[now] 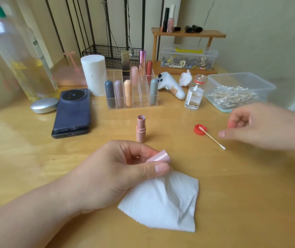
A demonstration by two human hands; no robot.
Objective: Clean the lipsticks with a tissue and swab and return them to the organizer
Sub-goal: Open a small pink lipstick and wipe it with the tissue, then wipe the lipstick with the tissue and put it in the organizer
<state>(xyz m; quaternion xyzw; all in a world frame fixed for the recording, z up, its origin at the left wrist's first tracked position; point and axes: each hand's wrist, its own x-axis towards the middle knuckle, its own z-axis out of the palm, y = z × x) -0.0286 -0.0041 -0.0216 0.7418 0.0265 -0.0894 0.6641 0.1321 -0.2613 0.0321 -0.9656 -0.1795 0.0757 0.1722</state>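
Head view: left hand (118,169) grips pink cap (160,156); lipstick (140,128) upright.

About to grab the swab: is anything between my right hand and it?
Nothing visible does. The right hand hovers just right of the swab, only bare table between them. The swab's far tip rests in the red cap, away from the hand.

Eight lipsticks racked, one out on the table

The organizer (133,104) at centre frame holds eight lipsticks (128,93), four in front and four behind. Below it stand one open lipstick (140,128) and, lower, one cap (160,156). There is one tissue (162,203), one swab (212,138), one red lid (197,131), one glass bottle (194,97) and two stacked phones (72,111). The tub (239,79) at right holds more swabs than can be counted.
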